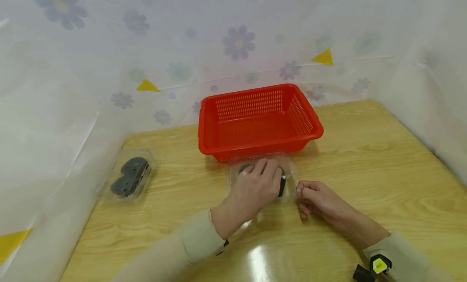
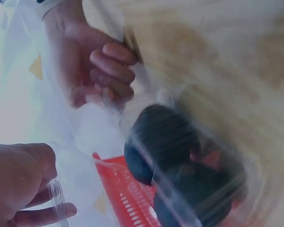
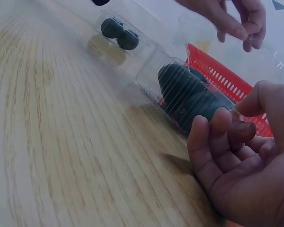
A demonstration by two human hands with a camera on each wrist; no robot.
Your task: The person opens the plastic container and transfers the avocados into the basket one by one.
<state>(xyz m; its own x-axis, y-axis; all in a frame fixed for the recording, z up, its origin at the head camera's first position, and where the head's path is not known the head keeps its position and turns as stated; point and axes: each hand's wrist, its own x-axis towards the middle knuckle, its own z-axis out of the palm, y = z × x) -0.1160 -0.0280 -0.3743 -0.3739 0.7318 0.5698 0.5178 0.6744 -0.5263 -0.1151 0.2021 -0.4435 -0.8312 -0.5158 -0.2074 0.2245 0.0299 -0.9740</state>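
Far left: yellow triangle (image 1: 14, 243) on the pale sheet (image 1: 43, 111), well to the left of the red basket (image 1: 260, 147) and nearer the camera. Next, left of the basket and a little nearer, a clear box (image 1: 125, 176) with two dark rounded pieces (image 1: 129, 176) inside, at the left edge of the wooden table (image 1: 175, 172). A smaller yellow triangle (image 1: 147, 86) shows on the sheet behind and left of the basket. Pale left sleeve (image 1: 182, 239) enters from below; left hand (image 1: 253, 188) sits just in front of the basket, above a second clear box. Left fingers bent; in the left wrist view the thin edge of clear plastic (image 2: 58, 191) lies between thumb and fingers, a narrow gap, apparently a light pinch. Second box (image 1: 290, 170) rests on the table directly before the basket, dark round pieces (image 3: 189, 97) within. Basket itself stands upright, interior facing the camera. Right hand (image 1: 322, 203), in front of the basket toward its right end: thumb and forefinger closed together on the near box's right edge, remaining fingers curled. Further right and nearer, a black wrist device (image 1: 380, 265) with yellow label on the right sleeve (image 1: 405, 255).
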